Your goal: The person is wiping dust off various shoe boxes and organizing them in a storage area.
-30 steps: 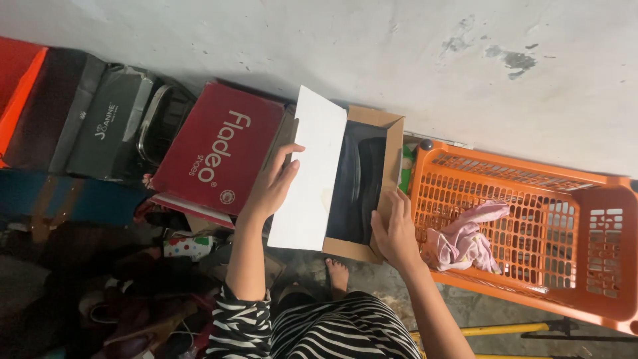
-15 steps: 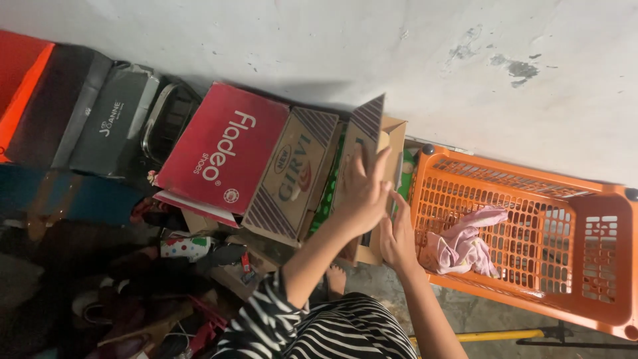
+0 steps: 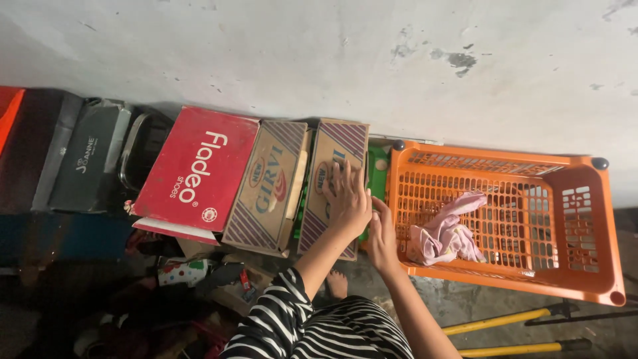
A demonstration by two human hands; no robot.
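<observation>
Against the foot of the pale wall, the brown cardboard shoebox (image 3: 332, 189) now lies closed, its striped lid down, where half a second ago that lid was tipped up and a second ago the box stood open with white paper lifted out of it. I see my left hand (image 3: 347, 199) spread flat on the lid, fingers apart and clamped on nothing, while my right hand (image 3: 382, 236) presses open-palmed against the box's right edge, between it and the orange basket (image 3: 585, 219). What the box holds is now shut away from view. Just left of it lies a second brown box (image 3: 266, 186), also closed and touching it along one side, and a red shoebox (image 3: 196, 169) overlaps that one's left edge; both have kept their places. A dark grey box (image 3: 83, 159) sits further left, partly in shadow. The basket holds only a crumpled pink cloth (image 3: 445, 236), lying where it did before. Something green (image 3: 379, 166) shows in the gap between the brown box and the basket, too hidden to name. Two yellow handles (image 3: 505, 332) lie on the floor at lower right, their ends cut off or unclear. At lower left a heap of dark things is too dim to sort out. My striped sleeve (image 3: 272, 326) covers the left forearm.
</observation>
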